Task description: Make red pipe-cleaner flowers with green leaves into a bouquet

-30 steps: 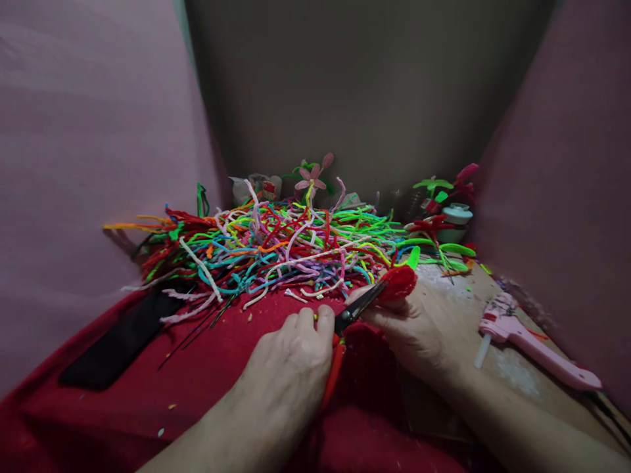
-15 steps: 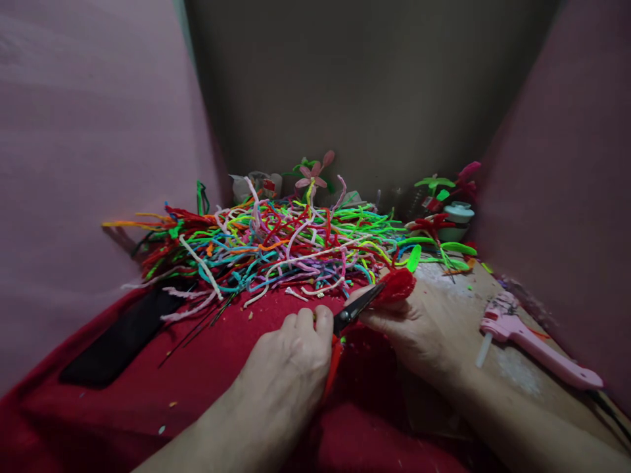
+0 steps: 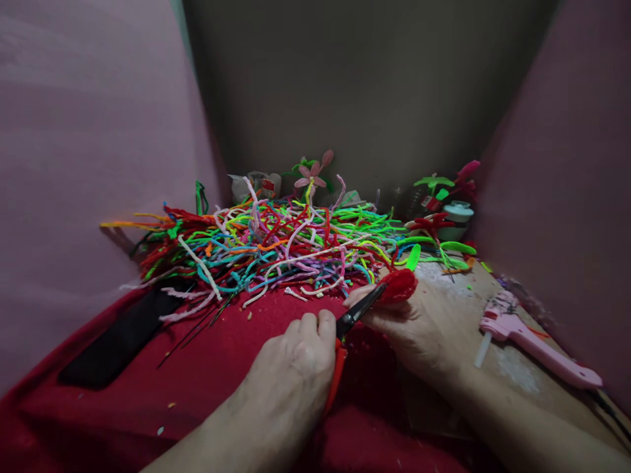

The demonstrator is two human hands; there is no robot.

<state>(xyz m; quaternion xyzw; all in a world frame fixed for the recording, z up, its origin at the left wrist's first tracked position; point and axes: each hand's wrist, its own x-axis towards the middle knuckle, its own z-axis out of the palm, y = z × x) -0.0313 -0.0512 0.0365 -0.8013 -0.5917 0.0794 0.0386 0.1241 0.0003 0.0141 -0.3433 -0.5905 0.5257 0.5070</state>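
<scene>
My left hand (image 3: 296,364) is closed round the red handles of a pair of scissors (image 3: 355,309), whose dark blades point up and right. The blade tips meet a fuzzy red pipe-cleaner piece (image 3: 398,285) with a green tip. My right hand (image 3: 411,328) pinches that red piece from below, fingers curled under it. Both hands rest over a red cloth (image 3: 148,401) on my lap.
A big tangled heap of coloured pipe cleaners (image 3: 276,246) lies just beyond the hands. A pink glue gun (image 3: 530,345) rests on the wooden surface at right. A black flat object (image 3: 118,341) lies left on the cloth. Finished pipe-cleaner flowers (image 3: 313,174) and a small jar (image 3: 457,213) stand at the back.
Almost nothing differs; my left hand with the scissors has shifted slightly lower and to the right, the blades still at the red piece.
</scene>
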